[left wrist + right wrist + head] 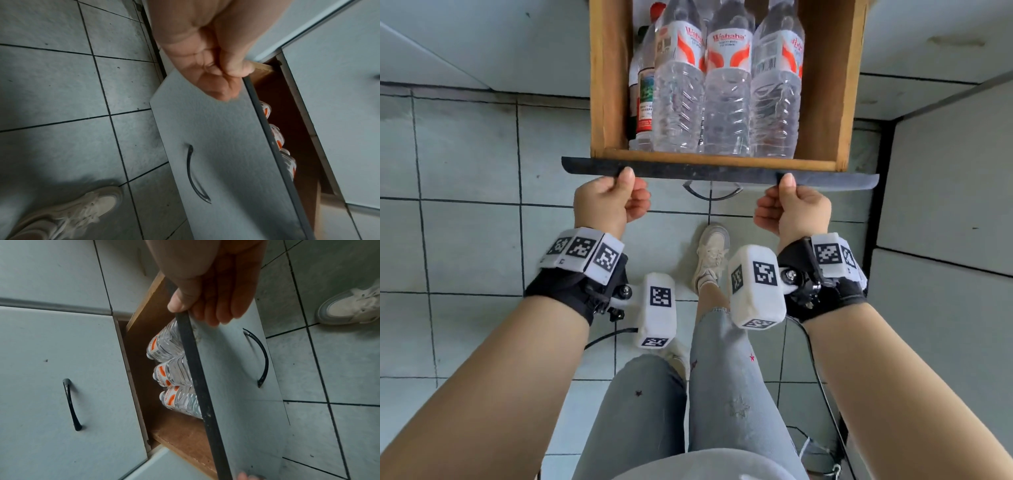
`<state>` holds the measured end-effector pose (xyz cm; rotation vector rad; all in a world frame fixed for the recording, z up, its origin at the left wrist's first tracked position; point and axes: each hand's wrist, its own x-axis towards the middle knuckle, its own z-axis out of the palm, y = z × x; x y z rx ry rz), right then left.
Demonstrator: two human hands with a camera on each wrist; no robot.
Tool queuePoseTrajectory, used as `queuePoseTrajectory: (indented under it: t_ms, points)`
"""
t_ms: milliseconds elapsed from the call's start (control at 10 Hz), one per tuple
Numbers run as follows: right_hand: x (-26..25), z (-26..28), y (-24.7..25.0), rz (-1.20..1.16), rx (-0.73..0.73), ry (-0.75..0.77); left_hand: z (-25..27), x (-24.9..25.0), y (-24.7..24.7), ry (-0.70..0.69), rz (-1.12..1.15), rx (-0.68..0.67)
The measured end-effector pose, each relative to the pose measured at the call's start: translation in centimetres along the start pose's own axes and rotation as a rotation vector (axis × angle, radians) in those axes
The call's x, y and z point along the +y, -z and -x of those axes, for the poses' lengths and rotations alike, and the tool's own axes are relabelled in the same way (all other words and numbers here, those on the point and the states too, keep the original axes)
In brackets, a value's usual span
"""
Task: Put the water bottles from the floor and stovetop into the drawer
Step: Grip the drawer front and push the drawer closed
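Pale tiles (465, 240) are spreading under me, with cabinet fronts (51, 361) flanking the open drawer (606, 85). Its back end is running out of the head view, so the bottles' (727, 89) caps are cut off there; three are lying side by side, and a darker bottle (645, 99) at their left is partly hidden, its label too small to read. Bare wood is showing between the right bottle and the drawer wall. I am gripping the front panel (216, 146) with both hands: my left hand (611, 202) is pinching its top edge near one end, thumb (236, 65) on top, fingers curled against the face; my right hand (792, 209) is clamping likewise near the other end. The handle (260, 356) is sitting untouched between them.
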<state>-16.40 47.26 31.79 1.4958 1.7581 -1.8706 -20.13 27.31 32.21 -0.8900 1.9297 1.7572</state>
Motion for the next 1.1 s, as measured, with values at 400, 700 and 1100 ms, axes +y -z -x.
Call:
queuePoseTrajectory:
  t_ms: [400, 700, 1100]
  points:
    - [-12.0, -8.6, -5.2, 0.239, -0.219, 0.129, -10.3, 9.4, -6.4, -0.067, -0.175, -0.012]
    - [-19.1, -13.0, -7.4, 0.269, -0.278, 0.068, -14.7, 15.4, -9.1, -0.016, -0.127, -0.067]
    - [-20.3, -7.5, -7.0, 0.346, -0.246, 0.132, -9.7, 15.5, -8.3, 0.051, 0.099, -0.139]
